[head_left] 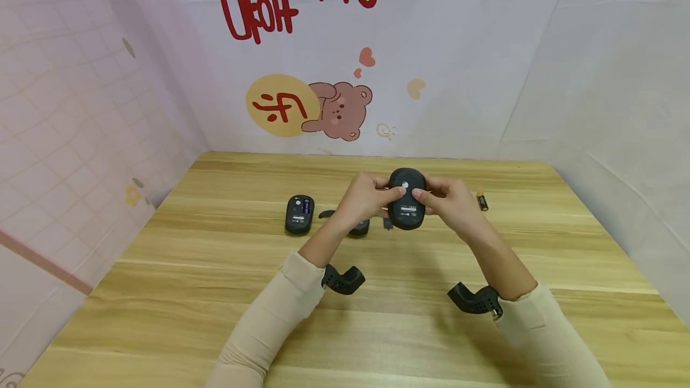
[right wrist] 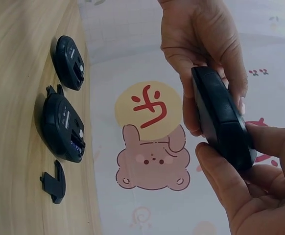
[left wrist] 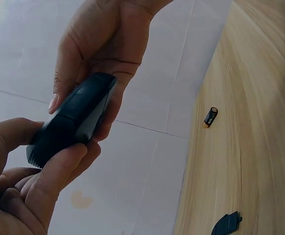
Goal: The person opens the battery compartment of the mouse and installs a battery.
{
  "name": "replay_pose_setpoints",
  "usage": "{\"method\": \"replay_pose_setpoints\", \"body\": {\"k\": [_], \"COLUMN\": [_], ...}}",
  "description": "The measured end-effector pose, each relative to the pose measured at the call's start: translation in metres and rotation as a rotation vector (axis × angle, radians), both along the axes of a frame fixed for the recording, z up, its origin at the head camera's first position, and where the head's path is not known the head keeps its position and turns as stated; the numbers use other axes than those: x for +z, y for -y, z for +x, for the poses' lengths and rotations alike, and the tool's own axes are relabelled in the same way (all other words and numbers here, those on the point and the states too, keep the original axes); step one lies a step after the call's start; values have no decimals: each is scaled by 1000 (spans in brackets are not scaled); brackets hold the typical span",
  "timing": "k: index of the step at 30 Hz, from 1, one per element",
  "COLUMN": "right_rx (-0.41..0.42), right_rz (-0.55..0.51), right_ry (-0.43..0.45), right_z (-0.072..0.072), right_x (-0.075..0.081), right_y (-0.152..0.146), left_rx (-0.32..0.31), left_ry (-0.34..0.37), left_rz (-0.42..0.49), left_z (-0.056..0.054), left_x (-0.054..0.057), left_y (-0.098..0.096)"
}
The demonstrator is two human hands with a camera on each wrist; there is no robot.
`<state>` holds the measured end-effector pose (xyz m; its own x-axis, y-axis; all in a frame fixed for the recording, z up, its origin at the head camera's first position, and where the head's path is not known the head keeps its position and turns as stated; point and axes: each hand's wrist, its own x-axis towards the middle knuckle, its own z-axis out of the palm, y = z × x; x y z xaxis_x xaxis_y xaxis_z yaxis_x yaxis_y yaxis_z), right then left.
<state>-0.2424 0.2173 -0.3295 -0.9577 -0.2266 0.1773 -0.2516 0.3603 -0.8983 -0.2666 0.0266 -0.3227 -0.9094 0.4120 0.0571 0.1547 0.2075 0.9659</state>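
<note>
Both hands hold a black computer mouse (head_left: 407, 213) raised above the table, its labelled underside toward the head camera. My left hand (head_left: 368, 197) grips its left edge and my right hand (head_left: 454, 201) its right edge. Both thumbs press on the underside, while the other fingers are partly hidden behind the mouse. In the wrist views the mouse (left wrist: 79, 115) appears edge-on between the two hands. On the table, a second mouse (head_left: 299, 214) lies underside up, with a battery (head_left: 306, 206) in its uncovered compartment. A third mouse (right wrist: 64, 125), also uncovered, is partly hidden behind my left arm in the head view.
Beside the third mouse lie two loose battery covers, one cover (head_left: 326, 214) to its left and another cover (head_left: 387, 223) to its right. A loose battery (head_left: 482, 201) lies right of my right hand. White printed cloth walls (head_left: 458, 47) border the wooden table (head_left: 399, 328).
</note>
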Motion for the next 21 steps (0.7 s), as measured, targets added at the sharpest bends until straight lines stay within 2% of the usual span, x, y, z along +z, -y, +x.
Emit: {"method": "replay_pose_setpoints", "body": {"k": [9,21], "right_rx": [-17,-24], "right_rz": [-2,-42], "right_ry": [-33,-22], "right_z": [-1,-2], "right_x": [1,4], "right_y": [2,3], "left_rx": [8,21], "left_ry": [-27,-9], "left_rz": [-32,9], "left_z": [1,2], "left_x": [5,6], "left_y": [1,-2]}}
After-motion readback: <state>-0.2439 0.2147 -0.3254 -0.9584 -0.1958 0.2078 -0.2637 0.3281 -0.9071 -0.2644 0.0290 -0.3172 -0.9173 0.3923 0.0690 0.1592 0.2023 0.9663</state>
